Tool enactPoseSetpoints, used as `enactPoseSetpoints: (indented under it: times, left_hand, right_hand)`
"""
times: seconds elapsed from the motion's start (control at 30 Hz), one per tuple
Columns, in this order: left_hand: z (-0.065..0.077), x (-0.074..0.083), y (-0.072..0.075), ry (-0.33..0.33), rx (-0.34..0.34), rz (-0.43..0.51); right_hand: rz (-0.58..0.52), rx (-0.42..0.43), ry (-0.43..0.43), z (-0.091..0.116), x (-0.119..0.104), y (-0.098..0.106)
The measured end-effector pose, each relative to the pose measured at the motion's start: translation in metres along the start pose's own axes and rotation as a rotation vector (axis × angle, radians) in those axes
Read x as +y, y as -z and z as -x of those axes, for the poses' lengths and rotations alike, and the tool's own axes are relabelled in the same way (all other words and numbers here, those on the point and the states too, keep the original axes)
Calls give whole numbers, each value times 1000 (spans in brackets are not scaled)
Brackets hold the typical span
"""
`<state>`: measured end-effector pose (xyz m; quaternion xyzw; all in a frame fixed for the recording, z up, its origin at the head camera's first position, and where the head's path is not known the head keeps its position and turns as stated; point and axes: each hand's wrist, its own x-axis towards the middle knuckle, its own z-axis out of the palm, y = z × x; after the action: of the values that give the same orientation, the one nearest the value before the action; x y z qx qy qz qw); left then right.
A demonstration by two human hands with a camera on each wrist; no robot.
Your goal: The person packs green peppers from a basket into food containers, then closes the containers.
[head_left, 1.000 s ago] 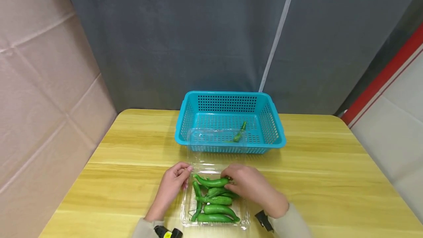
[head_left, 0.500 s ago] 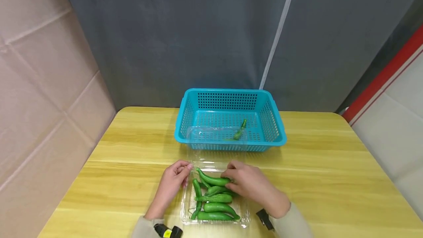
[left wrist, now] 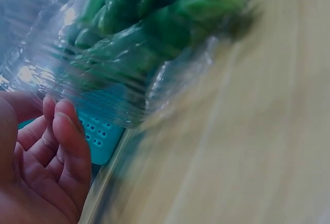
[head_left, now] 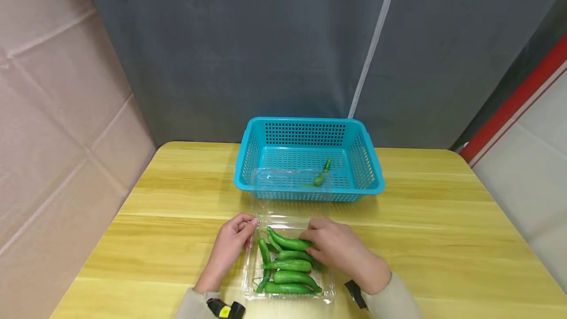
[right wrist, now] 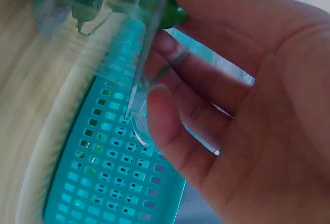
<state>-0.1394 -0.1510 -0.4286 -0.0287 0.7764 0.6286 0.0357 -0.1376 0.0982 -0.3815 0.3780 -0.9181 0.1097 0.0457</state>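
Several long green chili peppers (head_left: 289, 265) lie in a clear plastic clamshell box (head_left: 325, 287) on the table, its lid (head_left: 283, 208) folded back over the basket's near rim. My left hand (head_left: 232, 237) pinches the box's left edge near the hinge, as the left wrist view also shows with that hand (left wrist: 49, 152) at the plastic. At the box's upper right, my right hand (head_left: 336, 245) holds the right end of the topmost pepper (head_left: 285, 242). From the right wrist, the thumb of that hand (right wrist: 242, 90) lies against a green pepper (right wrist: 160, 7); part of the grip is hidden behind the plastic wall.
Behind the box stands a turquoise perforated basket (head_left: 373, 176) with one green pepper (head_left: 322, 173) in it. The wooden table (head_left: 443, 240) ends at a grey curtain (head_left: 248, 53). A pale covered wall (head_left: 66, 112) is on the left.
The topmost pepper's left end has swung away from me and right, exposing another pepper beneath it. My right hand has shifted slightly right; the left hand keeps its place at the box edge.
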Motion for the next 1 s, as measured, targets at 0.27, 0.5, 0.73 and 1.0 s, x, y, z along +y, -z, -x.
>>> enactPoseSetpoints:
  times: [0.27, 0.5, 0.73, 1.0]
  left_hand:
    - [-8, -19, -1, -37, 12, 13]
    - [-6, -18, 0, -16, 21, 24]
    - [-5, -19, 1, -11, 20, 27]
    - [-5, -11, 0, 7, 8, 41]
  right_hand:
    - [19, 40, 14, 1, -1, 1]
    - [-32, 38, 39, 0, -2, 0]
    - [-53, 17, 102, -3, -7, -3]
    - [-64, -49, 103, -2, -9, -5]
